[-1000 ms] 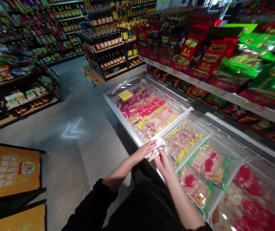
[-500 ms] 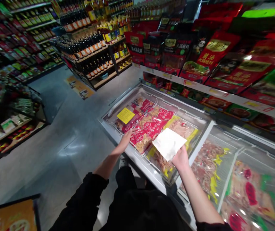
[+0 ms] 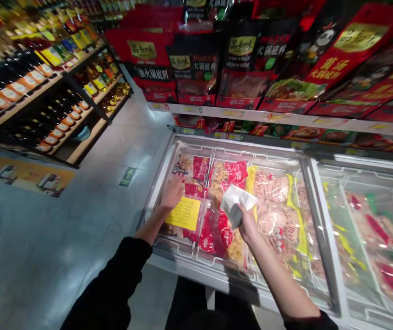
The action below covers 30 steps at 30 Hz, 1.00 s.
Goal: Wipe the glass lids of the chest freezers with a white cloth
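My right hand (image 3: 246, 222) grips a folded white cloth (image 3: 236, 201) and holds it above the glass top of a chest freezer (image 3: 169, 263). Part of the cloth is in grey shadow. At the freezer's left side, my left hand (image 3: 172, 191) is open with its fingers stretched forward, on or just over the glass; exact contact is hard to tell. Beside the left wrist is a yellow sign (image 3: 183, 213). Red packets of frozen food (image 3: 213, 231) show under the glass between my hands. Yellow-edged bags (image 3: 275, 224) lie to the right of the cloth.
Behind the freezer, a shelf (image 3: 231, 112) carries red and black pouches (image 3: 241, 64). On the left stands a rack of bottles (image 3: 50, 107). A green arrow marker (image 3: 127, 177) is on the floor. More freezer compartments (image 3: 375, 224) continue to the right.
The view has turned right and come nearer the freezer. My left hand has moved past the yellow sign to its far left side. The cloth has shifted left, over the red packets.
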### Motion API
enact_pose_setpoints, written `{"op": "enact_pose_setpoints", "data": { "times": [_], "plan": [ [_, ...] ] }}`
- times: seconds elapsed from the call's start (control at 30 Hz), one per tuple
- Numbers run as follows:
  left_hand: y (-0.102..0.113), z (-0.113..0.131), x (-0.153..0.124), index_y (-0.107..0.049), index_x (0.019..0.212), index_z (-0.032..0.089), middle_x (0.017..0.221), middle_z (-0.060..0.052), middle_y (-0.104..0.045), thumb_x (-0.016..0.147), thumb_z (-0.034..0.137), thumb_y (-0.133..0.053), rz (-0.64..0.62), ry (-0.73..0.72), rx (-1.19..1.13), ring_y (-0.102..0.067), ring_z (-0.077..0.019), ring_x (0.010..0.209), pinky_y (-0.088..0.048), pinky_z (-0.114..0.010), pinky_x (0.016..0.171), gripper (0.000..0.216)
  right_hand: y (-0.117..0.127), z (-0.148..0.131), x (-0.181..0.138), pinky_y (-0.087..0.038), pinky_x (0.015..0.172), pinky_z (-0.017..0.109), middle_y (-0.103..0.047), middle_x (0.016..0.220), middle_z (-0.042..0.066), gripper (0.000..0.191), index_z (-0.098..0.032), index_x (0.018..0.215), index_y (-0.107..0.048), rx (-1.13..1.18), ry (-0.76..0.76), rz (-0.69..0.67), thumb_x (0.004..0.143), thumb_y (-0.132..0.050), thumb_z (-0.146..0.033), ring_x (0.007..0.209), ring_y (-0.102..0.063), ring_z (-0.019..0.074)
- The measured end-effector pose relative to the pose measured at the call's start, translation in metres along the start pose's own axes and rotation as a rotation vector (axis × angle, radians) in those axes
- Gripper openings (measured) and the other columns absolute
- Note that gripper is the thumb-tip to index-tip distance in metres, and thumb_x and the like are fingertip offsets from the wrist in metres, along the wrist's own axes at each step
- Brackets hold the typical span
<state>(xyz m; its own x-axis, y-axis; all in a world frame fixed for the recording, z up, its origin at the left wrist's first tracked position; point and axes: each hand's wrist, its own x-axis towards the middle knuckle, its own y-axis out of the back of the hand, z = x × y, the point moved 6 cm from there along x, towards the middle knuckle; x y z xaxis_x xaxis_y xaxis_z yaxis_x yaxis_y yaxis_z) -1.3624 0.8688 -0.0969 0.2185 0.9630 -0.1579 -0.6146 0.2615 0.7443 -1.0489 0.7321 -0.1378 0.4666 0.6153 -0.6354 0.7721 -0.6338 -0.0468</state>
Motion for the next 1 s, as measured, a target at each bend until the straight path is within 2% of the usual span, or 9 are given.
{"op": "enact_pose_setpoints", "data": {
  "times": [0.13,0.23,0.33,0.4,0.47,0.6,0.83,0.9,1.0],
  "plan": [
    [0.018,-0.025,0.070,-0.051,0.159,0.009,0.175,-0.014,-0.042,0.098,0.012,-0.051,-0.038,-0.085,0.101,-0.028,-0.0265,0.167,-0.020,-0.048,0.139,0.061,-0.078,-0.010,0.038,-0.066,0.095,0.042,-0.083,0.113,0.006,0.042,-0.022,0.117,-0.073,-0.159,0.164,0.002,0.084,-0.066,-0.047,0.108,-0.079,0.0265],
    [0.019,-0.043,0.113,-0.043,0.163,0.006,0.176,-0.018,-0.037,0.101,0.012,-0.046,-0.047,-0.170,0.418,-0.029,-0.0287,0.167,-0.025,-0.047,0.137,0.063,-0.128,-0.020,0.069,-0.052,0.117,0.055,-0.075,0.137,0.011,0.051,-0.020,0.134,-0.070,-0.297,0.300,-0.013,0.093,-0.057,-0.046,0.132,-0.068,0.0329],
    [0.012,-0.066,0.139,-0.037,0.167,0.005,0.178,-0.019,-0.033,0.102,0.014,-0.044,-0.047,-0.182,0.542,-0.029,-0.0291,0.167,-0.030,-0.047,0.135,0.065,-0.180,-0.014,0.083,-0.036,0.131,0.055,-0.054,0.167,0.009,0.064,-0.023,0.160,-0.052,-0.739,0.561,-0.229,0.098,-0.053,-0.038,0.159,-0.042,0.0318],
    [0.005,-0.079,0.146,-0.036,0.167,0.005,0.177,-0.020,-0.034,0.102,0.013,-0.043,-0.052,-0.184,0.554,-0.028,-0.0298,0.167,-0.031,-0.049,0.134,0.066,-0.205,0.013,0.082,-0.029,0.135,0.053,-0.039,0.177,0.010,0.070,-0.020,0.169,-0.039,-1.162,0.687,-0.418,0.102,-0.048,-0.039,0.167,-0.027,0.0306],
    [0.001,-0.089,0.147,-0.036,0.167,0.006,0.176,-0.019,-0.036,0.101,0.010,-0.041,-0.039,-0.197,0.559,-0.027,-0.0298,0.168,-0.029,-0.050,0.135,0.067,-0.212,0.042,0.080,-0.022,0.136,0.055,-0.028,0.181,0.012,0.073,-0.015,0.172,-0.033,-1.422,0.714,-0.485,0.106,-0.044,-0.045,0.169,-0.018,0.0325],
    [-0.001,-0.099,0.147,-0.032,0.169,0.008,0.179,-0.016,-0.032,0.097,0.008,-0.045,-0.016,-0.218,0.540,-0.027,-0.0268,0.168,-0.028,-0.045,0.136,0.074,-0.218,0.066,0.076,-0.013,0.137,0.056,-0.017,0.183,0.014,0.077,-0.011,0.173,-0.029,-1.512,0.792,-0.388,0.108,-0.042,-0.052,0.170,-0.012,0.0343],
    [0.004,-0.099,0.150,-0.029,0.169,0.009,0.181,-0.015,-0.027,0.099,0.009,-0.043,0.022,-0.135,0.473,-0.026,-0.0267,0.168,-0.028,-0.045,0.137,0.072,-0.279,0.041,0.094,-0.018,0.137,0.052,-0.024,0.182,0.002,0.064,-0.022,0.168,-0.044,-1.466,0.844,-0.466,0.113,-0.032,-0.051,0.170,-0.017,0.0293],
    [0.005,-0.097,0.149,-0.029,0.169,0.009,0.181,-0.015,-0.028,0.100,0.009,-0.043,0.022,-0.114,0.437,-0.025,-0.0267,0.168,-0.027,-0.044,0.137,0.071,-0.285,0.034,0.101,-0.020,0.137,0.051,-0.025,0.182,0.001,0.062,-0.024,0.166,-0.047,-1.468,0.856,-0.472,0.113,-0.032,-0.051,0.170,-0.015,0.0283],
    [0.009,-0.093,0.147,-0.030,0.169,0.009,0.179,-0.017,-0.032,0.102,0.011,-0.042,0.033,-0.097,0.395,-0.027,-0.0264,0.168,-0.027,-0.045,0.137,0.068,-0.282,0.033,0.112,-0.018,0.138,0.050,-0.028,0.181,0.003,0.064,-0.021,0.171,-0.036,-1.501,0.833,-0.426,0.112,-0.032,-0.045,0.170,-0.018,0.0269]
  ]
}}
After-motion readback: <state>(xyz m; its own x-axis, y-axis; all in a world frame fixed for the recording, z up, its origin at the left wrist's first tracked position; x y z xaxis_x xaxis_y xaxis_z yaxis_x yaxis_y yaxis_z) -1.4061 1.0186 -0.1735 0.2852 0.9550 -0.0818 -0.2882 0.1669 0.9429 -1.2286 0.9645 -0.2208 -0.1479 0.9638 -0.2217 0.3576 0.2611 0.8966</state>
